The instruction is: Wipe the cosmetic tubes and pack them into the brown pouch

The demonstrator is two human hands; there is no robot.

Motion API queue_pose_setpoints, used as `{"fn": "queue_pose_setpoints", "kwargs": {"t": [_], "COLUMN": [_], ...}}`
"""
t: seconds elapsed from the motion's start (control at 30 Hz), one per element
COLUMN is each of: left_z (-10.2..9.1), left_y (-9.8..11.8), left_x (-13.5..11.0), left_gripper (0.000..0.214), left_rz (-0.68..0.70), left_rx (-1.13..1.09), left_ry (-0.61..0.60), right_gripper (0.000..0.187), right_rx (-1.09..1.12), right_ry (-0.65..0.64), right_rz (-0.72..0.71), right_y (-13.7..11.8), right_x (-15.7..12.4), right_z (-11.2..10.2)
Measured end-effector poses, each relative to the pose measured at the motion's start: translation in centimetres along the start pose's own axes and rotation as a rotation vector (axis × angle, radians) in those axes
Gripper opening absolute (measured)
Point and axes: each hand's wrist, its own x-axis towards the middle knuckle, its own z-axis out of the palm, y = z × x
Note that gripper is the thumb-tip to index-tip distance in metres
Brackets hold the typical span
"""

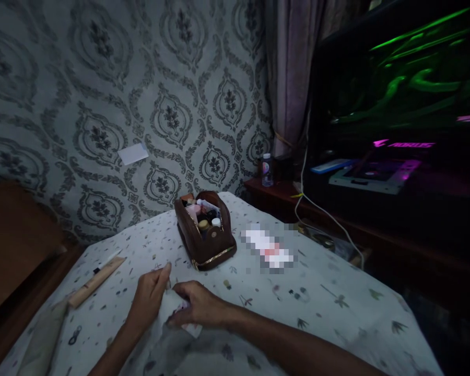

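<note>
My right hand (199, 304) is curled round a small white packet (171, 304) with printed marks, whose kind I cannot make out. Close beside it, my left hand (151, 290) is closed with the thumb pointing up. What sits between its fingers, at the packet's upper edge, is too dim to tell. Just beyond both hands stands a brown zip bag (211, 250), unzipped at the top. Small bottles, jars with white and gold caps, and other toiletries fill it. A pixelated white and pink item (268, 248) lies to the bag's right.
A patterned white sheet (329, 324) covers the surface. At left lie a long tan slim packet (97, 282) and a pale rolled item (43, 339). A dark shelf (278, 196) at right carries a clear bottle (267, 169), with a white cable (329, 211) hanging nearby.
</note>
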Motion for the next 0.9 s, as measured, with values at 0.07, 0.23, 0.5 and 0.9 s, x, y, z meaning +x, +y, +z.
{"fn": "queue_pose_setpoints", "kwargs": {"t": [0.07,0.23,0.5,0.9], "left_z": [0.4,1.3,3.5,4.9], "left_y": [0.0,0.5,-0.2,-1.2], "left_x": [-0.2,-1.0,-1.8,-1.2], "left_gripper": [0.057,0.054,0.040,0.053], "left_rz": [-0.015,0.044,0.073,-0.164], "left_rx": [-0.051,-0.012,0.132,-0.144], "left_ry": [0.066,0.181,0.015,-0.553], "right_gripper": [0.027,0.016,0.043,0.024], "right_rx": [0.124,0.215,0.598,0.000], "right_ry": [0.037,0.323,0.545,0.443], "right_rz": [-0.025,-0.148,-0.118,-0.205], "right_y": [0.2,0.6,-1.2,-4.1], "right_x": [0.2,1.0,0.7,-6.0], "right_z": [0.1,-0.1,-0.4,-6.7]}}
